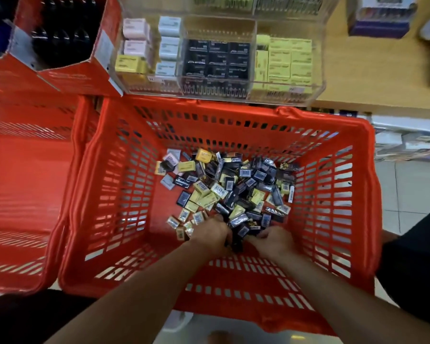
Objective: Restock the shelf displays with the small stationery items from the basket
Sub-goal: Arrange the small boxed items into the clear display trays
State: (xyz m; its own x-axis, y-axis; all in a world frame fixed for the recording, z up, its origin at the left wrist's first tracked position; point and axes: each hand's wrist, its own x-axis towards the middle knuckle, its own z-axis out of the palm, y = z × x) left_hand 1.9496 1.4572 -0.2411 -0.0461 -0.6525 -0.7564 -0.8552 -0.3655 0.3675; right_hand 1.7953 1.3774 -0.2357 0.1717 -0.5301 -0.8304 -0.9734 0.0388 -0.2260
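A red plastic shopping basket with slotted walls is seen from above. On its floor a loose heap of small stationery packets is spread, most of it piled toward the right and far side. The packets are small, flat and rectangular, wrapped in glossy film; dark navy or black ones are mixed with yellow ones, and a few pale pink and grey ones lie at the far left of the heap. Barcodes are visible on several.

Both hands are lowered into the near edge of the heap, side by side and close together. The left hand is curled over dark packets, and the right hand is curled beside it; a few dark packets are gripped between them, though which fingers hold which packet cannot be told because of blur.

Beyond the far rim of the basket, up and away from the hands, a clear acrylic display tray is set on a wooden shelf. It is divided into compartments: pink, grey and yellow boxes at the left, black boxes in the middle, yellow boxes at the right. The black compartment lies almost straight ahead of the hands, so neither hand is clearly nearer.

A second red basket stands just to the left, and a red cardboard display box sits beside the tray.
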